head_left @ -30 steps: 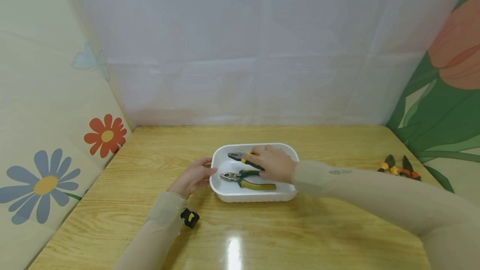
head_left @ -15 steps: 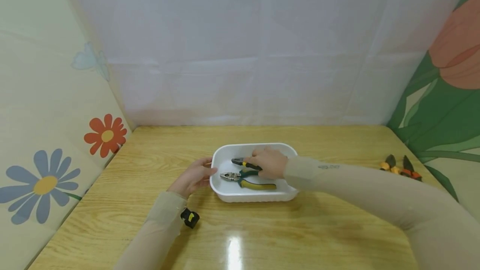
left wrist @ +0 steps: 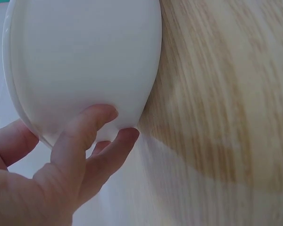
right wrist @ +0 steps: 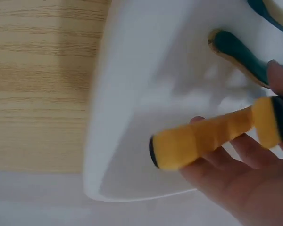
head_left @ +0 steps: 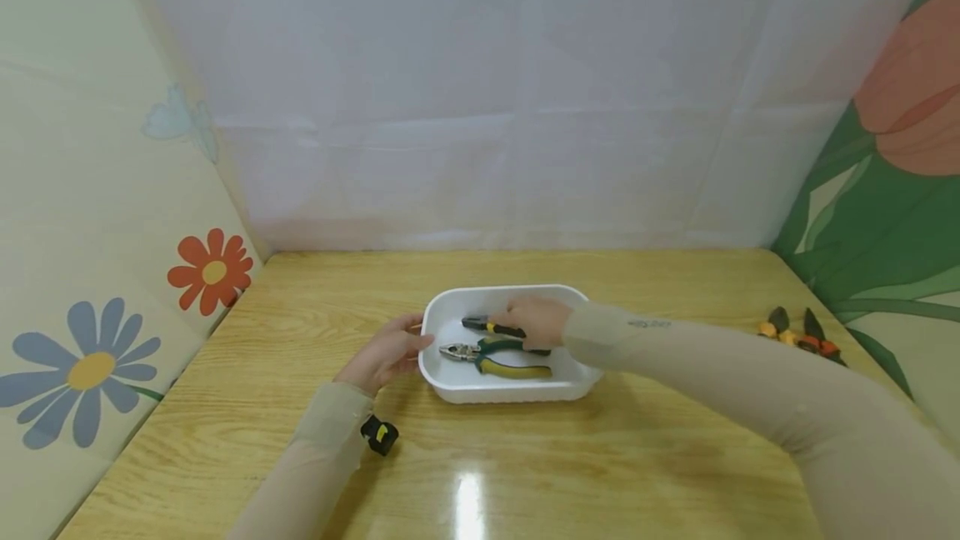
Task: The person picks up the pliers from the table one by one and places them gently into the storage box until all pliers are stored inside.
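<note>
Combination pliers point(head_left: 475, 322) with dark jaws and yellow-and-black handles lie low inside a white plastic basin point(head_left: 502, 395). My right hand point(head_left: 542, 321) holds them by the handles, which show large in the right wrist view, thumb on one side and fingers beneath. In front of them on the basin floor are other pliers point(head_left: 512, 370) with silver jaws and green-and-yellow handles. At the basin's left end, my left hand point(head_left: 384, 354) pinches the wall, thumb at the rim and fingertips against the outside point(left wrist: 92, 56).
A wooden table point(head_left: 337, 290) carries the basin. Two dark-tipped tools point(head_left: 783, 325) with orange handles lie at the far right, partly behind the right sleeve. A small black block point(head_left: 380, 436) with a yellow mark shows by the left sleeve. A pale cloth backdrop point(head_left: 525, 148) rises behind.
The right hand has brought the yellow-and-black pliers slightly nearer and lower in the basin, and the right sleeve has moved left. Left hand, basin and green-handled pliers hold their places.
</note>
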Demonstrator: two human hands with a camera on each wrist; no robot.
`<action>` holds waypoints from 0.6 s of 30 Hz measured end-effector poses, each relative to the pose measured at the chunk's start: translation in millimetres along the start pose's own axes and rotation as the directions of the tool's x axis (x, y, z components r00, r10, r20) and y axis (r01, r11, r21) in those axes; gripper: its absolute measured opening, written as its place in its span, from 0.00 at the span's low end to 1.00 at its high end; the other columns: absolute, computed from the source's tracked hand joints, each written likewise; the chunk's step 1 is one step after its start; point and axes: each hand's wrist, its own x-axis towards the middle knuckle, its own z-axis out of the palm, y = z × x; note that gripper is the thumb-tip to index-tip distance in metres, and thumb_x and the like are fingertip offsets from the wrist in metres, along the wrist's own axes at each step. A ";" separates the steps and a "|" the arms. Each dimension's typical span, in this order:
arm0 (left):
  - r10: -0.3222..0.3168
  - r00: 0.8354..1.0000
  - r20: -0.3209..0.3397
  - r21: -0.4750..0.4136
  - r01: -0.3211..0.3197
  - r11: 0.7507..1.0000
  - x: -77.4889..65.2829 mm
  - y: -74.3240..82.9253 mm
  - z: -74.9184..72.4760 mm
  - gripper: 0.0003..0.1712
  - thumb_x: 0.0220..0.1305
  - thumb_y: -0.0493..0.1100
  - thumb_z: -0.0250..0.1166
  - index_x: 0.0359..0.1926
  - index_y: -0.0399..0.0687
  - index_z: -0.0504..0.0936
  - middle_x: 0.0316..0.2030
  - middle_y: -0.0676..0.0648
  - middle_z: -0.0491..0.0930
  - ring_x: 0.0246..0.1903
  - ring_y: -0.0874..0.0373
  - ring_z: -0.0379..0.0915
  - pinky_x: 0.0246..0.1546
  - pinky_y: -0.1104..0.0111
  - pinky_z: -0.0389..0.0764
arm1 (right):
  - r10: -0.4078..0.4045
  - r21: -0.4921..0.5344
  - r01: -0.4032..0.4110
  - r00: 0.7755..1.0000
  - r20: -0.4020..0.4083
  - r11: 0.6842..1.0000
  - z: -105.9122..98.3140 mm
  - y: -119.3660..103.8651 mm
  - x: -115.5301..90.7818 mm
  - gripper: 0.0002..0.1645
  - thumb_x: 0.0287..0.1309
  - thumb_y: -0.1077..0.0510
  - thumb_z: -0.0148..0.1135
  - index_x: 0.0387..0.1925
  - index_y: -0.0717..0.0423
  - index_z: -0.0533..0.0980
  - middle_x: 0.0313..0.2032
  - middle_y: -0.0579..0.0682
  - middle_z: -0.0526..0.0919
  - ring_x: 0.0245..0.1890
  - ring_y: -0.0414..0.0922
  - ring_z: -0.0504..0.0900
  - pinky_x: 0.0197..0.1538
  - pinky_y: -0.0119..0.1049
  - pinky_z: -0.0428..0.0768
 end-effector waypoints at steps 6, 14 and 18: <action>-0.001 1.000 -0.003 0.006 0.001 1.000 -0.2 -0.3 1.8 0.30 0.70 0.30 0.52 0.70 0.32 0.58 0.66 0.29 0.62 0.50 0.46 0.73 0.44 0.62 0.81 | -0.011 0.053 0.008 0.999 0.045 0.999 -1.1 2.8 -2.4 0.39 0.53 0.70 0.67 0.67 0.54 0.69 0.56 0.57 0.77 0.54 0.53 0.75 0.60 0.45 0.73; 0.015 1.000 -0.002 0.009 -0.015 1.000 0.8 -2.2 1.8 0.30 0.70 0.29 0.52 0.70 0.31 0.58 0.66 0.29 0.62 0.47 0.47 0.74 0.41 0.64 0.81 | -0.109 0.045 0.110 0.994 -0.004 0.993 -4.5 8.6 -14.5 0.33 0.55 0.70 0.65 0.65 0.61 0.70 0.62 0.57 0.74 0.61 0.55 0.71 0.65 0.46 0.67; 0.019 1.000 0.002 0.004 -0.019 1.000 0.6 -3.1 1.0 0.30 0.70 0.29 0.51 0.70 0.30 0.57 0.66 0.28 0.61 0.47 0.48 0.74 0.41 0.65 0.81 | -0.150 0.014 0.151 0.986 -0.072 0.988 -6.9 11.9 -23.1 0.33 0.54 0.70 0.65 0.63 0.62 0.72 0.60 0.57 0.76 0.61 0.56 0.71 0.65 0.45 0.68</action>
